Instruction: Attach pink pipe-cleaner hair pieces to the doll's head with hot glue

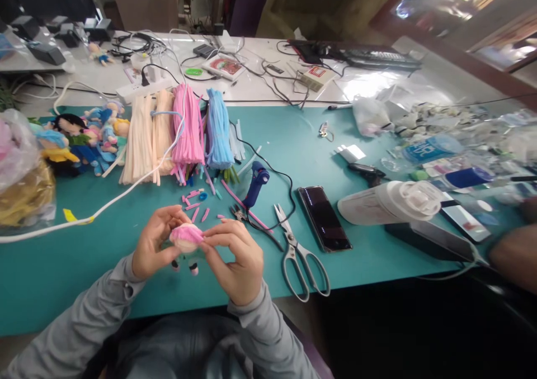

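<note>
My left hand point(154, 244) and my right hand point(235, 261) together hold a small doll point(187, 239) with a pale head and pink hair, just above the teal table point(50, 267) near its front edge. Two little legs with pink shoes hang below the doll's head. Fingers of both hands pinch the pink hair. Short pink pipe-cleaner pieces point(193, 204) lie on the mat just beyond my hands.
Bundles of cream, pink and blue pipe cleaners point(184, 127) lie behind. Finished dolls point(84, 136) sit at the left by plastic bags. A blue glue gun point(255, 184), pliers, scissors point(300, 256), a phone point(324, 218) and a white bottle point(386, 203) lie to the right. Another person's arm point(514, 253) shows at the right edge.
</note>
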Tool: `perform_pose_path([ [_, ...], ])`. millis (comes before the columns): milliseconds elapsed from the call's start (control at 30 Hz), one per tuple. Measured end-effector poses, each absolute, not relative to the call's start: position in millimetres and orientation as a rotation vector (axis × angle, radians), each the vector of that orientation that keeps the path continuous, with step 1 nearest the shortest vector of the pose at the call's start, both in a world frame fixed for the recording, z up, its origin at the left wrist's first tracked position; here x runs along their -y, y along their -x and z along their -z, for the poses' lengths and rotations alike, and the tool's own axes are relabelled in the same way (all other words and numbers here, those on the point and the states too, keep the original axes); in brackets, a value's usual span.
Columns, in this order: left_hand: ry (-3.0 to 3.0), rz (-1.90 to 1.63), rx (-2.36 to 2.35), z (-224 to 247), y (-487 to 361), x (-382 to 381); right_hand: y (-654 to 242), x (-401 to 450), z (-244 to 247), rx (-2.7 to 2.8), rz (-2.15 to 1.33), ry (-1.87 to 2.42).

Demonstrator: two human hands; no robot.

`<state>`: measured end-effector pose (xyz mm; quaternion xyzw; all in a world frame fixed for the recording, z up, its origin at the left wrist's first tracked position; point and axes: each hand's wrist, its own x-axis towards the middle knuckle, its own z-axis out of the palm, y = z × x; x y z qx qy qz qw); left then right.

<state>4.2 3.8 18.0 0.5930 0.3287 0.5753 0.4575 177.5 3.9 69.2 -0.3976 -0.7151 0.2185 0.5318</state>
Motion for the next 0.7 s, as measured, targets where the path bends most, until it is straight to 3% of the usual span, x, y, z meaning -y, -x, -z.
perform_pose_path([
  [700, -1.247, -1.438, -0.826, -11.4, -0.6, -4.9, -189.8, -19.4, -45.0, 1.635, -0.568, 1.226],
])
